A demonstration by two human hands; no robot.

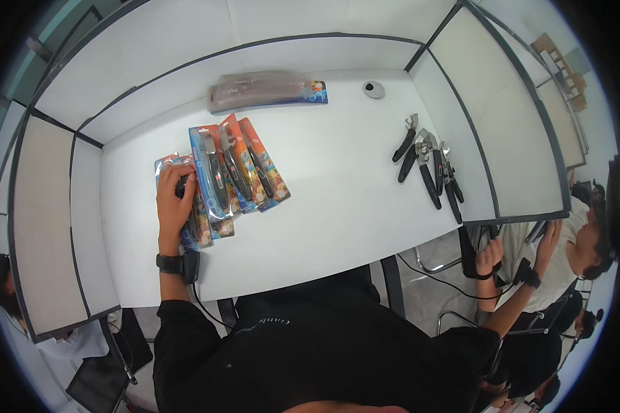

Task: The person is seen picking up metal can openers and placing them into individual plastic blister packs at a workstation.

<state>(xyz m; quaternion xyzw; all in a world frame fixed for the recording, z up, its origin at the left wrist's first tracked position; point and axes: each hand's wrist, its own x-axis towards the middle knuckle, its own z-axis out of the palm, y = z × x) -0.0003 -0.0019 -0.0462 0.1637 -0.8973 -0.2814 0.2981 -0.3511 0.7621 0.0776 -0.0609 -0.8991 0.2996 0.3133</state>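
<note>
My left hand (175, 193) is on the leftmost blister packs, thumb and fingers curled around a packaged can opener (191, 222) with a black handle. Just right of it lie several more carded blister packs (248, 165), orange and blue, overlapping like a fan. My right arm reaches off the table to the right. There my right hand (549, 235) is beside the partition's end, next to a flat grey object (536, 232); whether it grips this is unclear. Several loose can openers (429, 160) with black handles and metal heads lie at the table's right side.
Clear plastic blister shells (261, 85) are stacked over printed cards at the back. A round grey cable grommet (373, 89) sits at the back right. White partitions (496, 113) enclose the table (336, 206). A seated person (558, 253) is close on the right. Cables trail from both wrist devices.
</note>
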